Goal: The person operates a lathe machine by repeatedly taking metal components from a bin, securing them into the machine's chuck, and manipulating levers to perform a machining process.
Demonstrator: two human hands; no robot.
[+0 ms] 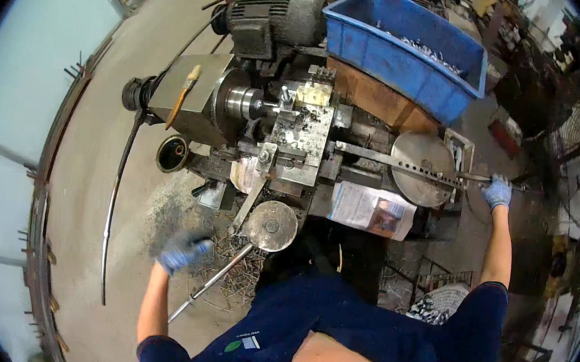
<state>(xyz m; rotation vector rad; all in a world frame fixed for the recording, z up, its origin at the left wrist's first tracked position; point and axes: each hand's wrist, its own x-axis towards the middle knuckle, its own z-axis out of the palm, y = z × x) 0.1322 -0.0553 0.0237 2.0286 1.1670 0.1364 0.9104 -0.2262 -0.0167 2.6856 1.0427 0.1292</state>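
Observation:
My right hand (497,193), in a blue-and-grey work glove, is closed round the end of a long metal lever (480,178) at the right of a small lathe. A flat bar with a row of holes (405,165) runs from there to the lathe's carriage (300,134), passing over a round metal plate (423,156). My left hand (185,250), gloved too, is smeared by motion above the floor at the lower left. Its nearest things are a metal rod (212,282) and a round metal disc (272,226). Whatever its fingers hold cannot be made out. The lathe's chuck (244,103) faces the carriage.
A blue plastic bin (402,58) with small metal pieces stands behind the lathe, beside an electric motor (276,20). A paintbrush (183,97) lies on the headstock cover. Printed paper (372,211) hangs near my front. Metal scraps (235,263) litter the floor; a patterned sack (438,301) sits right.

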